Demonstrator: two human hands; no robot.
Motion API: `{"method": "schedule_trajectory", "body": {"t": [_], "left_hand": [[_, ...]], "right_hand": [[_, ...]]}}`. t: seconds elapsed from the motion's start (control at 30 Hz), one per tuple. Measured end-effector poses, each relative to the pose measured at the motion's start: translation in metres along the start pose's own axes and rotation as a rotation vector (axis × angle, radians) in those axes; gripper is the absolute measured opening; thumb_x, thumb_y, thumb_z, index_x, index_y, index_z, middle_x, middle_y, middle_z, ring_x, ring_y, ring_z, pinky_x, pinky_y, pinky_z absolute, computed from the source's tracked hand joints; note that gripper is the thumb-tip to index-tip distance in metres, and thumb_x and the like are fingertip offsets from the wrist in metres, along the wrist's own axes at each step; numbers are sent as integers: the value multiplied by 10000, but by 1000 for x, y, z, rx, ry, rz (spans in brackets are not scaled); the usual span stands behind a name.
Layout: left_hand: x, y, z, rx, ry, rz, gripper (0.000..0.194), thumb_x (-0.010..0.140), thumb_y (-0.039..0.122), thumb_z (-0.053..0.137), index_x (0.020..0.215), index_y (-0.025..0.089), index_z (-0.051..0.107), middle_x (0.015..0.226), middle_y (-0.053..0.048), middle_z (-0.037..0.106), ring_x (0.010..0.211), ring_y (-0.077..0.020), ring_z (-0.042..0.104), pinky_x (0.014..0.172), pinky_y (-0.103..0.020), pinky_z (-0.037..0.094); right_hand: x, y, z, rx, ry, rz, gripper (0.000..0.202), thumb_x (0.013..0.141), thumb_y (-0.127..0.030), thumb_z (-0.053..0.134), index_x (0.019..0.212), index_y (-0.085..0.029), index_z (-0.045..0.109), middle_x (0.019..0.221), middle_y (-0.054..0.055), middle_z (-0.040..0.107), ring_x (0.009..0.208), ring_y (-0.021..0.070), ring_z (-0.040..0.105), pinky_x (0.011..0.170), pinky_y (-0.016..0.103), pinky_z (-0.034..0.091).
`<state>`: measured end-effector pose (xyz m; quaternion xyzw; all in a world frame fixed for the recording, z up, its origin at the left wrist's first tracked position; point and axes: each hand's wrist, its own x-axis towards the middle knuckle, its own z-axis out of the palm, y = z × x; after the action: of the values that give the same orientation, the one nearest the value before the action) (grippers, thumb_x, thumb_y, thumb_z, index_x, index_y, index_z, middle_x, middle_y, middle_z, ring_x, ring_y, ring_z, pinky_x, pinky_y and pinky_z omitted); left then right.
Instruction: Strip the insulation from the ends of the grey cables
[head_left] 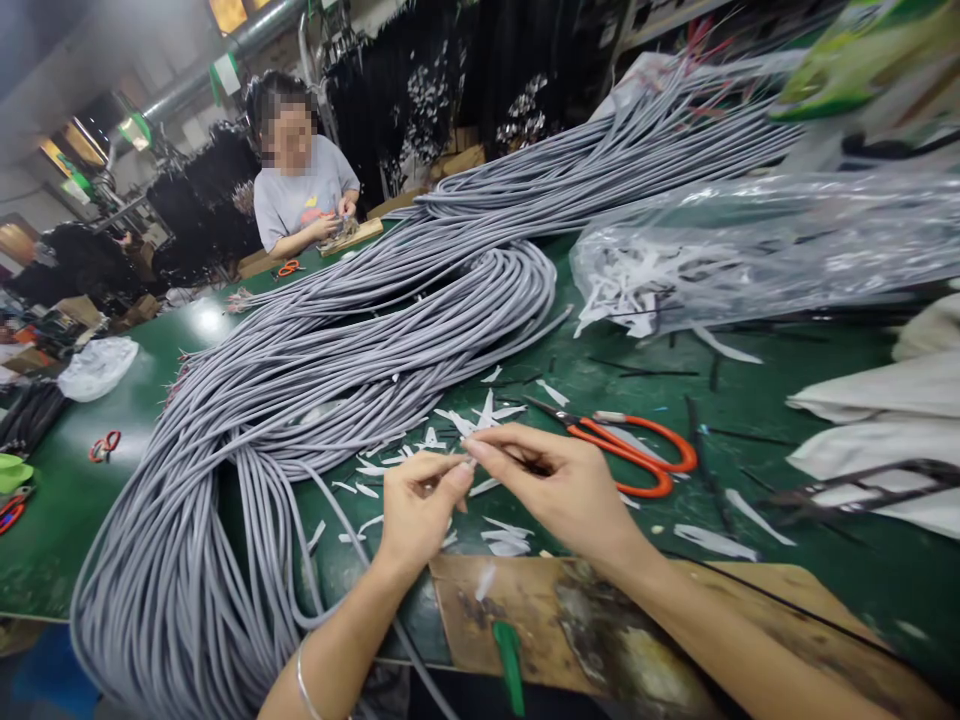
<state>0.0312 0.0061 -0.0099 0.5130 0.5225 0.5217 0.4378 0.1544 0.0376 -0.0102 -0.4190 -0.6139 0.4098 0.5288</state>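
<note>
Both hands, left [417,500] and right [556,484], meet above the surface [161,365], inward of its near edge. Fingertips are pinched together; any piece between them is too small to identify. Nearest bulk item: grey cable bundle [367,350], spread from the near edge, where loops pass over it, towards the far edge. Cables appear smooth, round and uniform in colour, looped in loose layers; thin reddish wires show at some ends. White strips [507,546] and orange-handled scissors [660,466] lie beside the hands.
</note>
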Motion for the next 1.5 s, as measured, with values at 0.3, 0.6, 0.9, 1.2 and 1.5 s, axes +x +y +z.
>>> {"method": "schedule_trajectory", "body": {"t": [0.3, 0.6, 0.9, 1.2, 1.5], "left_hand": [[4, -4, 3, -333, 114, -273, 514, 477, 592, 726, 520, 103, 572, 392, -2, 537, 273, -73, 444, 287, -173, 325], [4, -5, 4, -498, -103, -469, 524, 485, 570, 737, 650, 125, 513, 337, 58, 472, 171, -42, 309, 210, -138, 122], [5, 4, -2, -577, -133, -466, 524, 518, 548, 740, 670, 163, 420, 481, 90, 455, 228, 0, 288, 259, -125, 148], [-4, 10, -16, 87, 127, -8, 213, 664, 310, 697, 641, 116, 613, 592, 5, 510, 490, -65, 472, 447, -172, 349], [-4, 14, -17, -363, -242, -226, 457, 623, 527, 690, 541, 87, 599, 388, 53, 355, 311, 5, 185, 320, -165, 101]], "right_hand": [[5, -5, 0, 147, -159, 144, 246, 668, -382, 596, 583, -154, 565, 457, -46, 392, 421, 75, 334, 399, 218, 265], [2, -5, 1, 382, -579, 291, 492, 693, -569, 585, 862, -108, 595, 433, -78, 357, 372, 40, 220, 358, 193, 151], [3, -6, 0, 50, -497, 99, 226, 703, -327, 545, 561, -151, 547, 516, -8, 474, 497, 99, 394, 478, 225, 326], [3, -6, -4, -119, -297, -79, 226, 781, -279, 434, 579, -181, 457, 508, -42, 361, 466, 88, 325, 429, 207, 272], [-1, -7, -2, -56, -438, 66, 291, 773, -376, 397, 584, -171, 479, 508, -19, 401, 469, 101, 367, 447, 224, 319]]}}
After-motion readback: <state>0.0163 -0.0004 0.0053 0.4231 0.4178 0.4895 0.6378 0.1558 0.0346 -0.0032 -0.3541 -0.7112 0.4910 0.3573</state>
